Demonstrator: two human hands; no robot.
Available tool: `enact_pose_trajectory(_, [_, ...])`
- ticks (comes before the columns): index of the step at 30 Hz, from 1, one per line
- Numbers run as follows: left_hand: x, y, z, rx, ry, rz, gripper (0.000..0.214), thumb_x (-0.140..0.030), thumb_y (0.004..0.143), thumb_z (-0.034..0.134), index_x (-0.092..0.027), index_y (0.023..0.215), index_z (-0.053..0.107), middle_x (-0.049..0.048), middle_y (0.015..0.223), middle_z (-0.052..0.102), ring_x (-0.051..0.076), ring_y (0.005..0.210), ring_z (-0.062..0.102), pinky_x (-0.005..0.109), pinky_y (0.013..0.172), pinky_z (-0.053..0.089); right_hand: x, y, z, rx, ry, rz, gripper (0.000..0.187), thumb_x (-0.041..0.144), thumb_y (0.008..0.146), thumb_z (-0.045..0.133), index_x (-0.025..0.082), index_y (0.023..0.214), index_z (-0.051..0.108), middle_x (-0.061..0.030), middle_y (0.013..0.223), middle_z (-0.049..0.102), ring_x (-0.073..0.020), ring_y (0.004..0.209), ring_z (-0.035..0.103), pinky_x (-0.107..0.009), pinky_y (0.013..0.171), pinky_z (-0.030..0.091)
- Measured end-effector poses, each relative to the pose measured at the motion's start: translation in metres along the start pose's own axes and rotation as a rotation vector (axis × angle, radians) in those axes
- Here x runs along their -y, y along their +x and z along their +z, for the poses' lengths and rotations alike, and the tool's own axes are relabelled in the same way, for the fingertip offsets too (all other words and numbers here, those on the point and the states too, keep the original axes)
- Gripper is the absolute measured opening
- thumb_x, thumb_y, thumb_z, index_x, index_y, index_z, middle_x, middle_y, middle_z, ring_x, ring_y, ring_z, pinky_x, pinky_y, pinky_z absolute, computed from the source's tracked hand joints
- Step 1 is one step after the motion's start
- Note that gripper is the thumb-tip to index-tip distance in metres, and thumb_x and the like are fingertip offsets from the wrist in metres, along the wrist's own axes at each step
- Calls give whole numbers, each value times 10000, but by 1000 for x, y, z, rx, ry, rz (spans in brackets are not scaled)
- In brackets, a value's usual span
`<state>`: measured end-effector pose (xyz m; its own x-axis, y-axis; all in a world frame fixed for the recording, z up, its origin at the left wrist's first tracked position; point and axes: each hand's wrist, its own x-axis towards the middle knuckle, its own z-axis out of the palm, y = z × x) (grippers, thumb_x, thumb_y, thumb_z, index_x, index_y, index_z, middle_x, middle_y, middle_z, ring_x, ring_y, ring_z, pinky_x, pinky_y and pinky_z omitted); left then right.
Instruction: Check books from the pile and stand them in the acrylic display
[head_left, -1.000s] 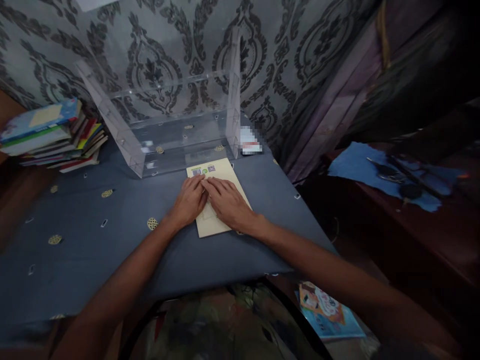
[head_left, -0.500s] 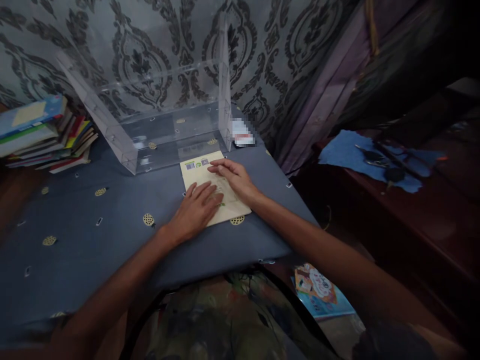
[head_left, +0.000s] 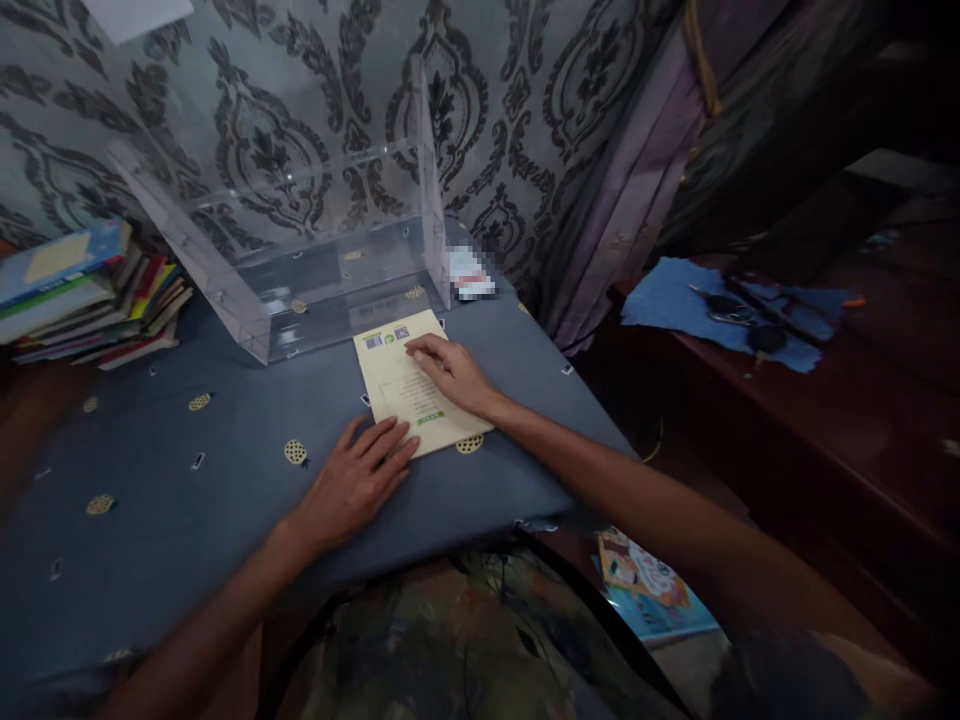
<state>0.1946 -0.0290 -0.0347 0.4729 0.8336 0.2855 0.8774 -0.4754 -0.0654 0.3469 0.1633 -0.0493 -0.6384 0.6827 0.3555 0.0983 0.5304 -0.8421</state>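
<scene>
A thin cream-coloured book (head_left: 390, 385) lies flat on the grey-blue tablecloth, its printed cover with small square codes and green marks facing up. My right hand (head_left: 454, 375) rests over the book's right side, fingers stretched loosely across the upper part. Spread out near the lower left corner is my left hand (head_left: 360, 470), its fingertips touching the book's edge and the rest of it over the cloth. Neither hand grips anything. Just behind the book stands a clear acrylic rack (head_left: 345, 285) with upright side panels.
A stack of books (head_left: 90, 290) sits at the table's left. A small white packet (head_left: 471, 272) lies right of the rack. On the dark red furniture to the right are a blue cloth (head_left: 660, 295) and keys (head_left: 765, 338). Colourful books (head_left: 652, 590) lie below the table edge.
My left hand has slid down and left from the book's middle to its lower left corner, uncovering more print. My right hand stays over the book. The view has shifted slightly.
</scene>
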Motion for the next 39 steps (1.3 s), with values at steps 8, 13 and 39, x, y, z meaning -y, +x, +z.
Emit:
enact_pose_trajectory(8, [56,5,-9,172,86,11,465,-106,976,424,-225,1414,526,141,1411,603,289,1353,517,563,1112,368,-4,2,-6,-7,-294,-6,270,156,916,516,168,1147,657,-111,1126,709,-229,1017,636,-382,922,478])
enact_pose_trajectory(13, [69,29,-20,285,197,207,492,-77,969,421,-186,1448,454,158,1346,638,268,1340,535,549,1164,317,-8,4,-10,-1,-330,32,294,135,911,501,151,1159,659,-126,1113,704,-234,1008,634,-385,927,478])
enact_pose_trajectory(39, [100,64,14,-332,-277,-70,266,-307,987,477,-179,1150,643,144,1109,732,254,1087,679,476,1016,499,-15,20,-29,7,499,296,399,557,834,662,180,943,731,-74,929,777,-232,960,710,-389,943,502])
